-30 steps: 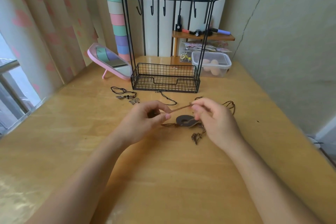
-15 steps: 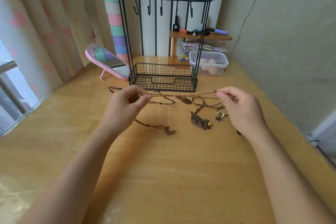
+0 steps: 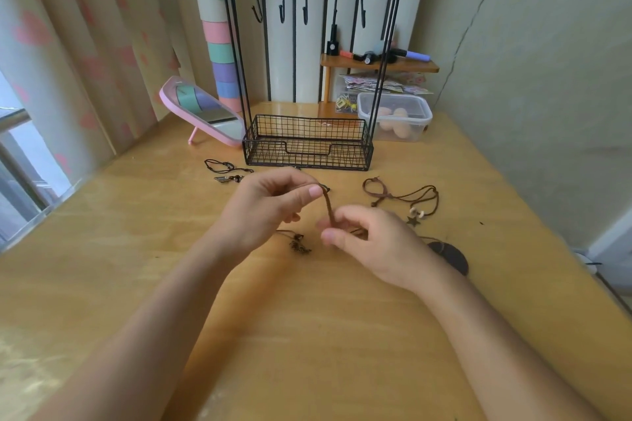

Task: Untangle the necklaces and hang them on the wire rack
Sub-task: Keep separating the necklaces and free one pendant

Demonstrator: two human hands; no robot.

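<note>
A brown cord necklace is pinched between my left hand above and my right hand below, over the middle of the wooden table. Its small metal pendant lies on the table under my hands. A second brown necklace with beads and a star charm lies to the right. A dark oval pendant shows beside my right wrist. A black-cord necklace with charms lies at the left. The black wire rack stands behind, its hooks bare.
A pink tilted mirror stands left of the rack. A clear lidded box and a small wooden shelf with pens sit behind it at the right. Curtains hang at the left; a wall runs along the right.
My hands were spread wide with the cord stretched taut between them; now they have come together near the table's middle, the cord short between them. The star-charm necklace lies free at the right.
</note>
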